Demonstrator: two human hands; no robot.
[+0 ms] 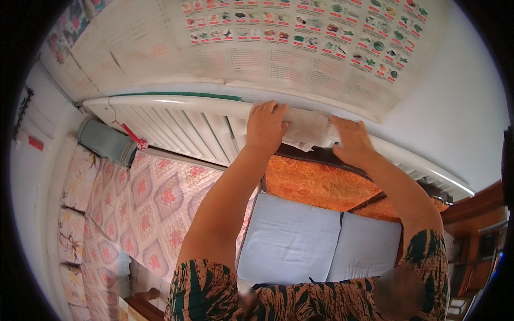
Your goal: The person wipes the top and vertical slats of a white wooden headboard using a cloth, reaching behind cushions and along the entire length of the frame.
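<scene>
A thin whitish cloth (pixel 306 126) lies over the top rail of a white radiator (pixel 184 105), its ragged lower edge hanging down the front. My left hand (pixel 266 127) grips the cloth's left end, fingers curled over the rail. At the right end, my right hand (pixel 351 141) has its fingers bent over the rail's top and its thumb near the cloth's edge; it is slightly blurred. Both arms reach forward across a seat with pale blue cushions (pixel 292 235). Whatever lies beneath the cloth is hidden.
Behind the seat stands an orange patterned backrest (pixel 316 179) with a dark frame. A pink floral bed cover (pixel 160 198) spreads to the left, with a grey-green bolster (pixel 104 140) at its far end. A red-handled item (pixel 133 135) hangs on the radiator. Above is a picture chart (pixel 300 48).
</scene>
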